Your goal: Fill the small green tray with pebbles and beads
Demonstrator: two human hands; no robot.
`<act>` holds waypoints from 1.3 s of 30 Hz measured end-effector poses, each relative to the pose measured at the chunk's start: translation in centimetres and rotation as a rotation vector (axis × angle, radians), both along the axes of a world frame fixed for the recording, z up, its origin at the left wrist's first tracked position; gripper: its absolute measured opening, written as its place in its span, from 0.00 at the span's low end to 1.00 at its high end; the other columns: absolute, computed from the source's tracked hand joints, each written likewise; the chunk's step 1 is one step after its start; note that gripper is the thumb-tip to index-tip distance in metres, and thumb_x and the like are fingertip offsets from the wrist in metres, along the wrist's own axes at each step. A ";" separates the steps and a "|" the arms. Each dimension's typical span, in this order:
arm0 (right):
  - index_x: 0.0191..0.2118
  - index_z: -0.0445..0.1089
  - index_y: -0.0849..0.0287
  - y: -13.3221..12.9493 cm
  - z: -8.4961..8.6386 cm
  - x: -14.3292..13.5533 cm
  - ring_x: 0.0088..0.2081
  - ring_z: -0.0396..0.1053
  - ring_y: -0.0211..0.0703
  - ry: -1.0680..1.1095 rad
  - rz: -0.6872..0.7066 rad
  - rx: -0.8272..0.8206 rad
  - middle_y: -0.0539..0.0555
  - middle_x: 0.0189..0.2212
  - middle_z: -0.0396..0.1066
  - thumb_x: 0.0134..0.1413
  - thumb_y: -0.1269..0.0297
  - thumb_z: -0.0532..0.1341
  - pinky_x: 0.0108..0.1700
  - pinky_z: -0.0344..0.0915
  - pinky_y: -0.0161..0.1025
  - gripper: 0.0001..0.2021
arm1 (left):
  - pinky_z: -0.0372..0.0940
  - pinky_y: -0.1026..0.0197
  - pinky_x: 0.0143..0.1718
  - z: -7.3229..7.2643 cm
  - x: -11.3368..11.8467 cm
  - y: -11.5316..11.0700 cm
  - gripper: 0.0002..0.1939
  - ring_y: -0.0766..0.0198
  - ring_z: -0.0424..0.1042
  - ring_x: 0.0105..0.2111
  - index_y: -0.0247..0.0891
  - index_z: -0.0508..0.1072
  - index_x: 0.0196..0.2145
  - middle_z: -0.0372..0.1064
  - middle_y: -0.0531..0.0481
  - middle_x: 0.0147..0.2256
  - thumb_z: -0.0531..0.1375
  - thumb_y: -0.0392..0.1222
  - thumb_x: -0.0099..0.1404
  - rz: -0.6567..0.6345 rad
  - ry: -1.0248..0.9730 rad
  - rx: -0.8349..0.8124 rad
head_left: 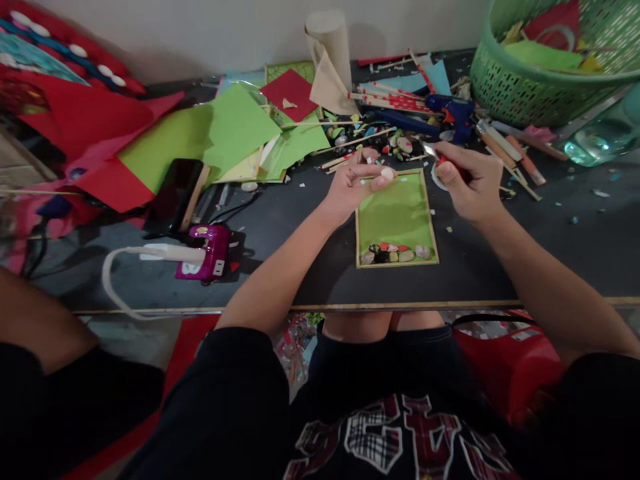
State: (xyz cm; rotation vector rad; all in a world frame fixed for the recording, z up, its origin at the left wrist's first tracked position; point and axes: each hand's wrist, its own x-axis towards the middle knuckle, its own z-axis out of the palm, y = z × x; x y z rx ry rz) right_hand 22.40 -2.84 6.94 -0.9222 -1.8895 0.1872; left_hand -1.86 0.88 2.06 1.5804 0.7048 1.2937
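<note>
Between the thumb and fingertips of my left hand (357,181) is a small white piece (387,173), held over the top edge of a green panel. My right hand (467,177) is closed around a small red-handled tool (442,160) whose pale tip points up and left. The green panel (395,213) lies on the dark table with a thin light wooden frame round it. Along its lower edge sits a row of colored pebbles (393,253), black, red, yellow and whitish. Loose pebbles (403,143) are heaped just beyond the panel.
Colored paper sheets (245,123), a phone (175,193) and a purple power socket (213,250) lie to the left. Behind are a cardboard roll (330,40), sticks and a blue glue gun (453,110). At right stand a green basket (530,90) and a clear container (597,137). Another person's arm (45,320) shows at left.
</note>
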 end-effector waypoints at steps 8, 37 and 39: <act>0.50 0.74 0.52 3.7 -2.6 2.8 0.35 0.76 0.52 -0.214 -0.477 0.070 0.57 0.34 0.80 0.63 0.39 0.58 0.38 0.69 0.47 0.24 | 0.64 0.49 0.60 -1.1 -0.6 1.2 0.23 0.54 0.71 0.55 0.47 0.84 0.38 0.74 0.46 0.49 0.71 0.66 0.54 0.021 0.106 0.049; 0.34 0.78 0.50 2.7 -3.5 -1.1 0.61 0.62 0.64 -0.320 -0.144 -0.069 0.58 0.57 0.73 0.62 0.37 0.58 0.59 0.58 0.69 0.23 | 0.66 0.44 0.58 -0.7 0.2 -1.8 0.26 0.51 0.70 0.52 0.46 0.84 0.41 0.72 0.41 0.58 0.63 0.69 0.61 -0.073 0.507 0.305; 0.33 0.78 0.50 2.3 -2.9 -1.3 0.61 0.62 0.65 -0.293 -0.141 -0.084 0.57 0.57 0.73 0.62 0.37 0.59 0.60 0.57 0.69 0.23 | 0.67 0.44 0.58 -0.7 0.3 -1.9 0.27 0.51 0.69 0.54 0.46 0.84 0.41 0.71 0.42 0.59 0.62 0.70 0.62 -0.071 0.522 0.318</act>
